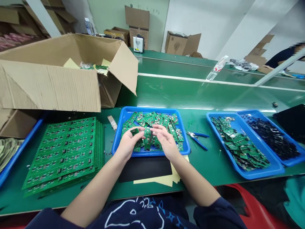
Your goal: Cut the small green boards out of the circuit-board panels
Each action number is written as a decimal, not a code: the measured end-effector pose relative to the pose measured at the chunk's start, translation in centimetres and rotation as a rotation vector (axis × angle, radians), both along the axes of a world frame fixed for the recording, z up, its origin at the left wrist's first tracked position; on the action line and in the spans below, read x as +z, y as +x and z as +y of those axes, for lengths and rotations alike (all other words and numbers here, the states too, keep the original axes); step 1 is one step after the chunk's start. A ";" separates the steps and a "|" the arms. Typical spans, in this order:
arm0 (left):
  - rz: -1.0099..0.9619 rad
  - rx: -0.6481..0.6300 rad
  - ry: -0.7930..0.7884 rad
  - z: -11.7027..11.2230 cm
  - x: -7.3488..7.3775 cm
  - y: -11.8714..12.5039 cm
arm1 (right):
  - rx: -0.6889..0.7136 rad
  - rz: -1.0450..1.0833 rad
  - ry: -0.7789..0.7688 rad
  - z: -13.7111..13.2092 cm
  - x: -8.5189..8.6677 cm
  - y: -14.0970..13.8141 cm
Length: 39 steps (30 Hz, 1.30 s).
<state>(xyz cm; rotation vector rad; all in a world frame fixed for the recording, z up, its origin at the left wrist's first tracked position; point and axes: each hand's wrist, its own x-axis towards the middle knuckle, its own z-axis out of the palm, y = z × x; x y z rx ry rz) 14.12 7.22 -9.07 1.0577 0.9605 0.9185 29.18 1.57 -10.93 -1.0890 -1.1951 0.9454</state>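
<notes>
Both hands reach into a blue tray point(119, 133) filled with several small green circuit boards point(157, 120). My left hand point(128, 143) has its fingers closed round a small green board point(134, 131). My right hand point(165, 141) curls its fingers over the pile beside an upright stack of small boards point(147, 138) that stands between the two hands. What the right fingers grip is hidden. A black mat point(145, 168) on yellow sheets point(166, 180) lies just in front of the tray.
A stack of large green panel boards point(66, 152) lies to the left, an open cardboard box point(54, 73) behind it. Blue-handled cutters point(197, 140) lie right of the tray. Further right are a blue tray of boards point(240, 146) and one of black parts point(271, 136). Another person point(286, 54) sits far right.
</notes>
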 end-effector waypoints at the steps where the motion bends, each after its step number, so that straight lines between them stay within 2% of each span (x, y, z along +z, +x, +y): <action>1: 0.043 -0.060 0.030 -0.2 0.0 0.0 | 0.046 0.020 0.003 -0.1 0.0 -0.2; 3: 0.092 -0.140 0.072 -0.7 0.2 0.1 | 0.094 0.030 0.013 -0.3 -0.1 -0.6; 5: 0.116 -0.153 0.089 -1.0 0.3 0.1 | 0.089 -0.019 0.022 -0.3 -0.1 -0.7; 9: 0.127 -0.160 0.093 -1.1 0.5 -0.1 | -0.109 -0.286 0.058 0.1 0.0 0.2; 12: 0.130 -0.166 0.086 -1.1 0.4 -0.1 | -0.235 -0.334 0.051 0.3 0.0 0.9; 18: 0.124 -0.131 0.095 -1.0 0.1 0.2 | -0.004 -0.151 -0.101 0.1 -0.2 -0.6; 21: 0.162 -0.185 0.055 -1.1 0.3 0.2 | 0.029 -0.135 -0.133 0.0 -0.2 -0.9; 24: 0.147 -0.266 0.004 -1.3 0.6 0.1 | -0.004 -0.237 -0.127 0.1 0.3 0.0; 26: 0.149 -0.317 -0.046 -1.4 0.8 0.0 | -0.085 -0.296 -0.104 0.1 0.8 1.0; 29: 0.156 -0.280 -0.093 -1.3 0.9 -0.1 | -0.174 -0.346 -0.012 0.0 1.5 1.9; 31: 0.140 -0.252 -0.107 -1.1 0.8 -0.1 | -0.131 -0.420 0.081 -0.1 1.5 1.8; 34: 0.141 -0.308 -0.120 -1.1 0.7 0.1 | -0.025 -0.577 0.212 -0.1 1.1 1.1; 39: 0.132 -0.352 -0.176 -1.3 0.7 0.5 | -0.032 -0.745 0.285 0.0 0.0 0.3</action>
